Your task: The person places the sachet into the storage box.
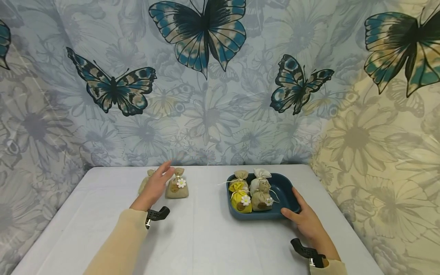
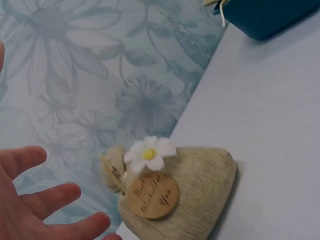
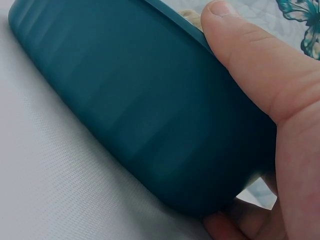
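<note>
My left hand [image 1: 155, 191], fingers straight and spread, reaches over the table's left half between two small beige drawstring bags. The right one [image 1: 177, 189] stands upright with a white daisy and, in the left wrist view, a round wooden tag [image 2: 155, 195] with lettering. Behind my hand the other bag [image 1: 142, 186] is partly hidden. My right hand [image 1: 309, 221] grips the right front corner of a dark blue rectangular tub [image 1: 247, 216], thumb at the rim and fingers round the side. Inside its left part stand a yellow bag [image 1: 238, 206], a white bag [image 1: 258, 183] and beige ones [image 1: 261, 200].
A white cloth [image 1: 203, 236] covers the table, which meets a butterfly-patterned fabric backdrop [image 1: 213, 126] at its back edge. Similar fabric hangs on both sides. Thin pale drawstrings stick out past the tub's left rim. Each wrist wears a black camera mount [image 1: 158, 214].
</note>
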`<state>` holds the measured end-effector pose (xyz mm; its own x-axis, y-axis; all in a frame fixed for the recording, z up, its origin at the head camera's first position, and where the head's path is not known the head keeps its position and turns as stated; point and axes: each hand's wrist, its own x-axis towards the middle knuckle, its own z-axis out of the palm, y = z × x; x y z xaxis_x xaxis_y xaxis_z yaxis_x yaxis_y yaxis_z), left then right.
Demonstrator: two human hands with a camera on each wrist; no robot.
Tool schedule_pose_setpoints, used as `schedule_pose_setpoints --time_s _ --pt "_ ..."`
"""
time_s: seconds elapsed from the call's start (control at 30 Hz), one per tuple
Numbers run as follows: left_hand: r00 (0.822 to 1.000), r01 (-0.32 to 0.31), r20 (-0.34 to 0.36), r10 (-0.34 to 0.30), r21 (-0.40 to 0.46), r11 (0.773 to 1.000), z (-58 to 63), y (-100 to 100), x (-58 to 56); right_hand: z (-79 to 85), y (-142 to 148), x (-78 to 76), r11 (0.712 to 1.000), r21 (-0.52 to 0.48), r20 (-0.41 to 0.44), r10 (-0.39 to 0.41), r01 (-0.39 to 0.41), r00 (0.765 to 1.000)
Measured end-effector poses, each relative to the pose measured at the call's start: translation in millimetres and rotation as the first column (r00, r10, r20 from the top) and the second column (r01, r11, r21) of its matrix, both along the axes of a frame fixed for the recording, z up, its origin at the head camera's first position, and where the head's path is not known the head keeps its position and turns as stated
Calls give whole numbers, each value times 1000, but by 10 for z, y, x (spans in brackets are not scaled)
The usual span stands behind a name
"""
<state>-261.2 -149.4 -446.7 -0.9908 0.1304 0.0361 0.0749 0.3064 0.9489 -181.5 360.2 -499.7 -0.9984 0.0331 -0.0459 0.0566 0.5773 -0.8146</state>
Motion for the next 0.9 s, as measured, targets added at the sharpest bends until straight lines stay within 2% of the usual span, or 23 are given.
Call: schedule_pose_setpoints --time_s 0.23,0.33,0.43,0.63,0.9 --pt "997 6 75 -13 90 996 -155 -48 -22 13 -10 1 1000 -9 13 -5 5 1000" --pt "995 9 100 -18 89 996 -189 -60 -21 16 -18 4 1000 -14 25 -10 11 1000" --pt "995 27 92 -34 75 997 -206 -69 -19 20 -23 7 1000 -12 23 -14 14 1000" --pt "997 20 71 -21 25 1000 -223 -79 -4 22 -20 11 1000 -3 17 -15 16 1000" --pt "999 -31 24 35 -144 989 -275 -83 59 19 -18 10 1000 16 0 -9 9 1000"
